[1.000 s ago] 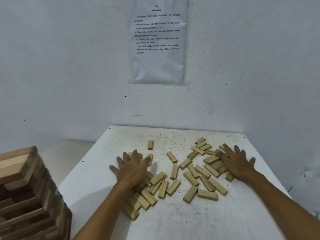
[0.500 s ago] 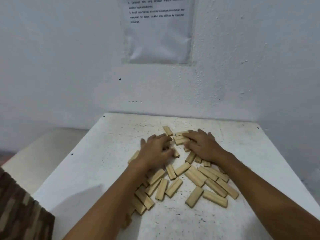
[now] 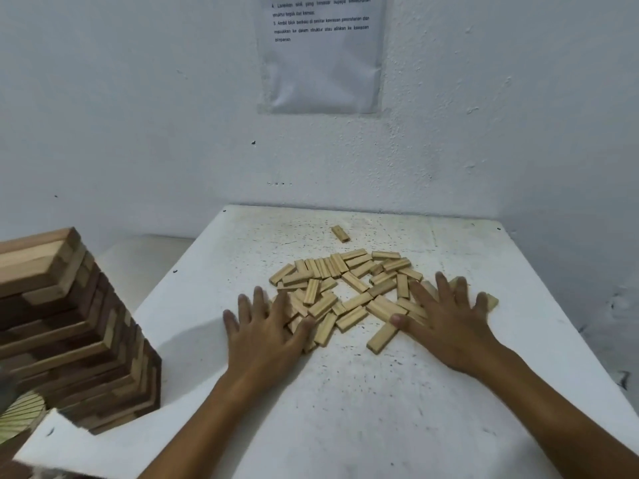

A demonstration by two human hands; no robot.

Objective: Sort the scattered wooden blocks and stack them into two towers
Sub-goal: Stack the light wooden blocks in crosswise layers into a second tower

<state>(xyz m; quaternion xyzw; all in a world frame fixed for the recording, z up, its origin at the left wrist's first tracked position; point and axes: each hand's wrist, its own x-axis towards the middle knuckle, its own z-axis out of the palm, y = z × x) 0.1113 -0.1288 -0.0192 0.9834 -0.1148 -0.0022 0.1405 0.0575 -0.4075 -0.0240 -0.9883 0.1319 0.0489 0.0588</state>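
Blocks (image 3: 345, 288) of pale wood lie in a loose heap on the white, speckled counter (image 3: 345, 392), roughly midway between its left and right edges and a little toward the far edge. Most lie flat, pointing every which way, several overlapping or touching their neighbours. One single block (image 3: 340, 234) sits apart from the heap, closer to the far edge by the wall.

Left hand (image 3: 264, 335) lies palm down at the heap's near-left side, fingers straight and spread, its grip open; the thumb and the inner fingers rest on the nearest blocks while the outer fingers touch bare counter. Right hand (image 3: 446, 323) lies palm down on the heap's near-right side, fingers likewise straight and fanned, grip open, covering several blocks, with its thumb touching the end of a long block (image 3: 382, 338) that angles toward the near edge. Another block end (image 3: 492, 301) pokes out past the little finger.

Beyond the counter's left edge, near its near-left corner, stands a tall tower (image 3: 69, 326) of larger blocks in mixed dark and light wood, its layers twisted out of line. A printed sheet (image 3: 321, 53) hangs on the white wall above the far edge.
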